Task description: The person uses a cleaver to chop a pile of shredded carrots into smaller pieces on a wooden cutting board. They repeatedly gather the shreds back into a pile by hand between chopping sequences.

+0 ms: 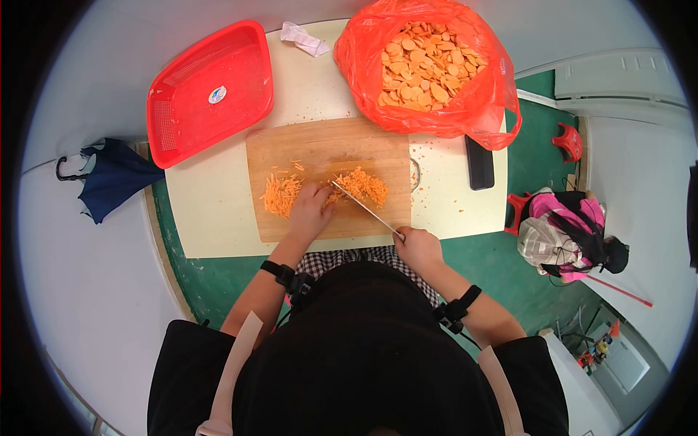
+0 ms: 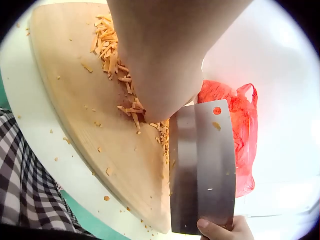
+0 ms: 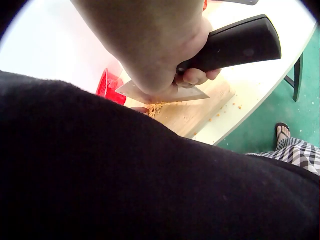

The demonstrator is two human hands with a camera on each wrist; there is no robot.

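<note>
In my right hand (image 1: 420, 251) is the black handle (image 3: 245, 45) of a broad cleaver (image 2: 202, 165). Its blade stands edge down on the wooden cutting board (image 1: 327, 138), tip close to my left fingers. My left hand (image 1: 311, 212) bends its fingers down on carrot strips at the middle of the board, their tips hidden in the left wrist view. Left of that hand lies a heap of cut carrot strips (image 1: 280, 195). Finer chopped carrot (image 1: 367, 185) is piled on the other side, beyond the blade.
A red plastic basket (image 1: 218, 123) stands at the table's back left. At the back right sits a red plastic bag (image 1: 356, 73) full of carrot slices (image 1: 425, 69). A black phone (image 1: 480, 163) lies near the right edge. Another person (image 1: 567, 232) is off to the right.
</note>
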